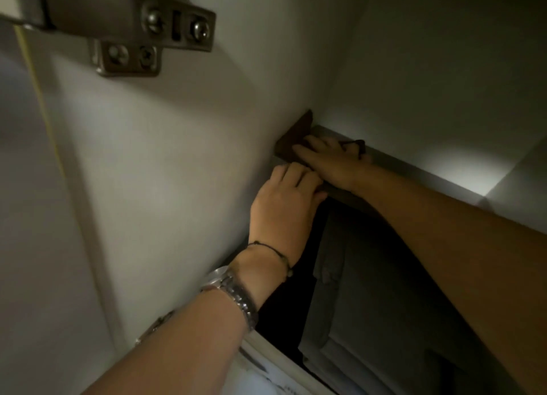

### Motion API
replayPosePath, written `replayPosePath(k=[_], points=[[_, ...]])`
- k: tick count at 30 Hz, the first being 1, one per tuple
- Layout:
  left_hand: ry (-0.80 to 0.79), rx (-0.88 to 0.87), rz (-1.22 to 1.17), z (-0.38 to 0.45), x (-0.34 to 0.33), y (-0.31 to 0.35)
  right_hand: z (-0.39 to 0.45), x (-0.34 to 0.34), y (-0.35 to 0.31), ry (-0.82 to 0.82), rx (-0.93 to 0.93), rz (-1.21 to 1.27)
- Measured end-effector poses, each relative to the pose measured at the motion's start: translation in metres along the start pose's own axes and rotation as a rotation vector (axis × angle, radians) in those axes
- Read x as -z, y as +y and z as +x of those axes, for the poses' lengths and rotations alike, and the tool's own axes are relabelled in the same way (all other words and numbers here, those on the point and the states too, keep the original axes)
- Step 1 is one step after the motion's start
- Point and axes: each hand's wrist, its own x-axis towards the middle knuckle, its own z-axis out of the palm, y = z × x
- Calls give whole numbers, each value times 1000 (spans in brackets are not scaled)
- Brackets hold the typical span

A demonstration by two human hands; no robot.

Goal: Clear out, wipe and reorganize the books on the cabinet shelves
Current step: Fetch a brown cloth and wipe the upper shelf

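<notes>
Flat brown book [296, 135] under both hands [322, 160]

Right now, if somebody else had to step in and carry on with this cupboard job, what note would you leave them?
Left hand: fingers curled at the shelf's front edge, near the left wall; a grip cannot be confirmed.
Right hand: flat on a dark brown cloth-like thing in the shelf's left corner.
Books: pale stacked ones in the dim compartment below.
Done: the visible part of this shelf holds no books.
Left: probably finish wiping, then restock.
</notes>
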Motion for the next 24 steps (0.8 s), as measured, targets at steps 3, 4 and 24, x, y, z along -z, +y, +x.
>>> replayPosePath(k=[3, 4, 24], points=[[-33, 86, -38, -12, 16, 0, -18, 4, -5, -9, -2, 15], [-42, 130, -52, -17, 22, 0, -24, 4, -6, -12, -4, 20], [-207, 793, -792, -14, 53, 22, -87, 7, 21, 246, -9, 261]])
